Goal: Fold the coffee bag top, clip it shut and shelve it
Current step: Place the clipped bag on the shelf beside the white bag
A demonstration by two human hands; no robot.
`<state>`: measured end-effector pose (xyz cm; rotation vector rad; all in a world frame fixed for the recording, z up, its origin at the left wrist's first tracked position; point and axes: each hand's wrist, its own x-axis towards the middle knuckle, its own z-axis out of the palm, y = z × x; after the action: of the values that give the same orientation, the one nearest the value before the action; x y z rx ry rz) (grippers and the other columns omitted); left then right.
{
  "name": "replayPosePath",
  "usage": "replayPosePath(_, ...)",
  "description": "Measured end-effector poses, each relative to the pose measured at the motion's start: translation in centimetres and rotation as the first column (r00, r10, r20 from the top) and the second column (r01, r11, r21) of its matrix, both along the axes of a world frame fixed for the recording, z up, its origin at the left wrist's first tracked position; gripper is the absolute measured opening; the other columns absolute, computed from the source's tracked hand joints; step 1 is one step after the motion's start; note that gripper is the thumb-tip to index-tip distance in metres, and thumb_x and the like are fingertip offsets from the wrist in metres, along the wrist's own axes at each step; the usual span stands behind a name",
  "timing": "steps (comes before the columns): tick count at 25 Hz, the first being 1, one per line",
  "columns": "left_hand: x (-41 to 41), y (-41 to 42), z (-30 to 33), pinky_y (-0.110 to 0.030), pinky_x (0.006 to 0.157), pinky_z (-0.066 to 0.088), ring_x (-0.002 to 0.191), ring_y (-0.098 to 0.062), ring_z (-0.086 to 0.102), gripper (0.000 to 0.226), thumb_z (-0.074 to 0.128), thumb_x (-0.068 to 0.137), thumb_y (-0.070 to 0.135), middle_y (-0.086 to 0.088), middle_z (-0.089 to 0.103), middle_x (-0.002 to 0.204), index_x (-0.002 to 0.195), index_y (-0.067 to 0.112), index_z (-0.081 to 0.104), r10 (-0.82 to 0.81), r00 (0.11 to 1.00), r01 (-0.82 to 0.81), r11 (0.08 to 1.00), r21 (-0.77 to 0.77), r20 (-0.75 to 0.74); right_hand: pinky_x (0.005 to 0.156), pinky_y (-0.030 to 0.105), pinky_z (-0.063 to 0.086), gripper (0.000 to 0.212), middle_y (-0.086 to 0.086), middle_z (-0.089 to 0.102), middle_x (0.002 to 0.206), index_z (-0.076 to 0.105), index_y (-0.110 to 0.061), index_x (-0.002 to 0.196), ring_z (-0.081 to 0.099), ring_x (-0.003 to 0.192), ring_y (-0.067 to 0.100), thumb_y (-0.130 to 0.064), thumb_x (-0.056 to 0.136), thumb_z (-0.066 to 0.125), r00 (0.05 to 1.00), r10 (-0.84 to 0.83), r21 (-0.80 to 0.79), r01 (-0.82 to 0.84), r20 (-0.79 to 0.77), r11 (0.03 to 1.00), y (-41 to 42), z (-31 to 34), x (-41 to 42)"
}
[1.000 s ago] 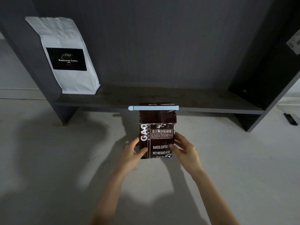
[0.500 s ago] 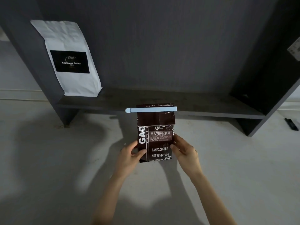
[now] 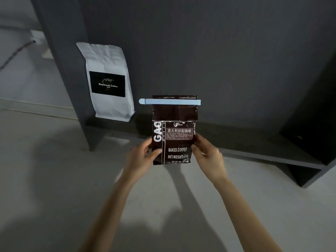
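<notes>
- Presently, the dark coffee bag (image 3: 174, 135) was held upright in the air by both hands, in front of the dark shelf unit (image 3: 236, 51) and above its lowest shelf board (image 3: 263, 151).
- Left hand (image 3: 141, 157): its grip was clenched on the bag's lower left edge, thumb across the front panel, fingers behind.
- Right hand (image 3: 207, 155): its grip was clenched on the bag's lower right edge, thumb on the front, fingers wrapped behind.
- Pale blue clip (image 3: 170, 102): clamped level across the folded top of the bag, its rounded end sticking out past the bag's left edge. A narrow strip of the fold showed above it.
- White coffee bag (image 3: 108, 82): stood upright at the left end of the shelf board, against the unit's left side panel (image 3: 61, 60), well apart from the held bag.
- Change against the earlier frames: the held bag sat higher against the unit's back panel, its clip well above the shelf's front edge instead of level with it. Both hands kept the same hold on the lower edges. The white bag appeared lower and nearer the centre of view, the camera having shifted.
- Floor (image 3: 45, 179): pale, with shadows of the arms cast across it.
</notes>
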<state>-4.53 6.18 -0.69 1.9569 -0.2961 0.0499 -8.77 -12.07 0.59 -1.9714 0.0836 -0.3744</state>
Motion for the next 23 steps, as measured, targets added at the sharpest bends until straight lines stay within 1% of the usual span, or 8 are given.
replayPosePath(5,3.5,1.3,2.9,-0.048,0.090,0.049,0.092,-0.028,0.064,0.054,0.048,0.064,0.054,-0.006,0.068,0.093,0.114,0.034,0.051,0.033,0.992,-0.053,0.986,0.158,0.123,0.067,-0.010,0.034,0.040,-0.011,0.060,0.102,0.048,-0.022,0.125,0.054,0.096,0.000,-0.009,0.087,0.048,0.998,0.039,-0.022,-0.038,0.051,0.999,1.3,2.4,3.6)
replayPosePath(9,6.5,2.4,4.0,-0.046,0.095,0.048,0.103,-0.028,0.062,0.055,0.053,0.070,0.045,-0.010,0.067,0.112,0.120,0.022,0.050,0.060,0.982,-0.085,0.987,0.138,0.178,0.078,-0.003,0.037,0.044,-0.013,0.058,0.105,0.043,-0.024,0.129,0.053,0.099,-0.001,-0.010,0.087,0.047,0.996,0.080,-0.054,-0.077,0.047,0.996,2.5,3.2,6.6)
replayPosePath(10,7.2,2.5,4.0,-0.043,0.095,0.049,0.105,-0.025,0.061,0.050,0.056,0.074,0.038,-0.010,0.066,0.115,0.120,0.019,0.050,0.051,0.985,-0.070,0.991,0.111,0.166,0.085,0.006,0.039,0.046,-0.013,0.058,0.106,0.041,-0.024,0.130,0.053,0.101,0.000,-0.009,0.087,0.046,0.995,0.088,-0.060,-0.086,0.047,0.994,2.7,3.2,7.3)
replayPosePath(12,8.6,2.7,4.0,-0.018,0.089,0.049,0.108,-0.018,0.059,0.040,0.058,0.081,0.015,-0.009,0.063,0.119,0.120,0.011,0.050,0.050,0.989,-0.060,0.996,0.064,0.138,0.092,0.021,0.042,0.049,-0.009,0.060,0.111,0.037,-0.025,0.132,0.054,0.107,0.006,-0.008,0.087,0.046,0.994,0.099,-0.055,-0.097,0.050,0.994,3.3,3.0,8.6)
replayPosePath(13,9.4,2.7,3.9,-0.004,0.080,0.045,0.108,-0.014,0.056,0.038,0.056,0.082,0.009,-0.009,0.062,0.120,0.120,0.009,0.050,0.059,0.989,-0.068,0.996,0.057,0.137,0.093,0.024,0.043,0.050,-0.007,0.060,0.113,0.035,-0.025,0.133,0.055,0.109,0.008,-0.008,0.087,0.045,0.993,0.103,-0.052,-0.101,0.050,0.994,3.5,3.0,9.3)
replayPosePath(15,10.7,2.5,4.0,0.007,0.068,0.038,0.105,-0.009,0.052,0.037,0.054,0.083,0.006,-0.009,0.060,0.121,0.120,0.008,0.049,0.069,0.989,-0.075,0.996,0.041,0.134,0.089,0.022,0.043,0.054,-0.010,0.058,0.110,0.031,-0.025,0.135,0.057,0.108,0.014,-0.006,0.087,0.045,0.993,0.115,-0.051,-0.113,0.040,0.992,3.8,2.9,10.7)
replayPosePath(20,13.7,2.8,2.5,-0.001,0.070,0.040,0.111,-0.011,0.050,0.038,0.051,0.086,0.008,-0.009,0.056,0.126,0.123,0.010,0.045,0.071,0.992,-0.075,0.996,0.037,0.104,0.074,0.005,0.040,0.062,-0.012,0.058,0.109,0.021,-0.028,0.138,0.057,0.109,0.021,-0.005,0.087,0.047,0.990,0.136,-0.048,-0.137,-0.023,0.989,4.5,1.2,12.7)
replayPosePath(23,14.2,2.7,1.9,-0.016,0.086,0.037,0.111,-0.005,0.040,0.043,0.049,0.087,0.011,0.004,0.048,0.124,0.129,0.012,0.037,0.079,0.995,-0.079,0.997,-0.001,0.057,0.086,0.014,0.038,0.069,-0.009,0.052,0.128,0.012,-0.033,0.139,0.055,0.113,0.015,-0.006,0.086,0.048,0.988,0.148,-0.091,-0.152,-0.050,0.984,4.7,0.1,13.0)
